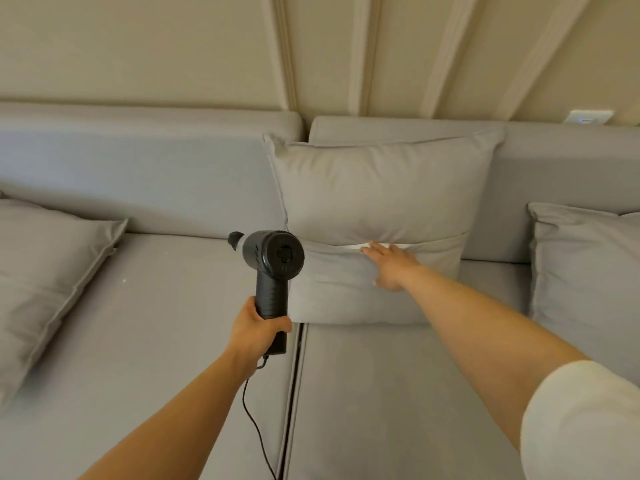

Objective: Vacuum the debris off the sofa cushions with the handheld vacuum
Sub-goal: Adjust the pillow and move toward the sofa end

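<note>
The left hand (258,329) has its grip closed round the lower handle of the black handheld vacuum (273,268), fingers and thumb wrapped about it. The vacuum is held in the air above the left seat cushion (156,323), close to the seam between the two seat cushions; its round rear cap faces the camera and its nozzle points away toward the sofa back. A black cord (254,420) hangs from the base of the handle and runs down past the left forearm.

The right hand (391,266) is open, fingers straight and laid flat on the middle throw pillow (381,195), at a crease low on its face where a white strip (353,246) shows at the fingertips. This pillow leans against the backrest (138,174) and stands on the right seat cushion (398,393).

Small pale specks of debris (124,280) lie on the left seat cushion. A second pillow (45,271) lies at far left, a third (588,271) at far right.
</note>
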Tool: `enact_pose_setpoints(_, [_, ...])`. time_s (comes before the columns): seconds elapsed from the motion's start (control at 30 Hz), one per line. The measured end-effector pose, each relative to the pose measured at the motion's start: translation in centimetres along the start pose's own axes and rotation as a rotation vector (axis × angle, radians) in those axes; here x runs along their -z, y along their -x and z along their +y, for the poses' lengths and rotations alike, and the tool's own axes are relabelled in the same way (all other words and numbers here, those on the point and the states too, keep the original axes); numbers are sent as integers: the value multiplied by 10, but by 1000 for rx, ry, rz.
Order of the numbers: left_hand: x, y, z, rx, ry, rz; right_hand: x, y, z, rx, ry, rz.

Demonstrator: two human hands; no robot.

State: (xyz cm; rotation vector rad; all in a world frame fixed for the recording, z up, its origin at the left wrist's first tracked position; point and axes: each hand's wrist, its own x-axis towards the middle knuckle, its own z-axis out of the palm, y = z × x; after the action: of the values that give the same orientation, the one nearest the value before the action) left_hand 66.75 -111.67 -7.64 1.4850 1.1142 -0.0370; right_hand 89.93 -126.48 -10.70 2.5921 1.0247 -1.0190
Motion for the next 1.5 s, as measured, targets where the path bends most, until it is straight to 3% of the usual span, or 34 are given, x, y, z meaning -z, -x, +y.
enact_pose_setpoints(0.13, [12, 8, -13, 16, -13, 45, 6, 0, -4, -16, -6, 9])
enact_pose_setpoints(0.23, [16, 18, -11, -12, 6, 58, 9, 15, -23, -33, -83, 116])
enact_pose_setpoints(0.3, [16, 25, -9, -43, 5, 39, 8, 31, -51, 46, -375, 134])
enact_pose_setpoints(0.37, [20, 34, -6, -64, -29, 19, 9, 54, -91, 180, -840, -66])
enact_pose_setpoints(0.43, [24, 43, -3, -85, -76, -4, 11, 74, -125, 317, -1090, -306])
enact_pose_setpoints(0.47, [27, 47, -1, -97, -87, -11, 13, 81, -139, 367, -1165, -349])
enact_pose_setpoints(0.67, [62, 81, 2, -152, -108, -66, 11, 110, -200, 400, -1487, -261])
enact_pose_setpoints(0.8, [112, 108, -5, -194, -203, -160, 4, 129, -252, 335, -1555, -164])
enact_pose_setpoints(0.9, [161, 124, -16, -138, -206, -294, 5, 141, -284, 231, -1589, -176])
enact_pose_setpoints(0.97, [203, 134, -33, -106, -208, -300, 0, 148, -309, 163, -1561, -151])
enact_pose_setpoints(1.1, [292, 146, -97, -45, -203, -159, -31, 162, -367, 53, -1530, -28])
enact_pose_setpoints(1.23, [410, 177, -175, 10, -144, -87, -65, 191, -467, -33, -1625, 29])
enact_pose_setpoints(1.37, [498, 203, -190, 12, -75, 39, -72, 218, -544, -63, -1714, 25])
enact_pose_setpoints(1.5, [547, 208, -186, -57, 8, 138, -64, 228, -596, 40, -1585, 107])
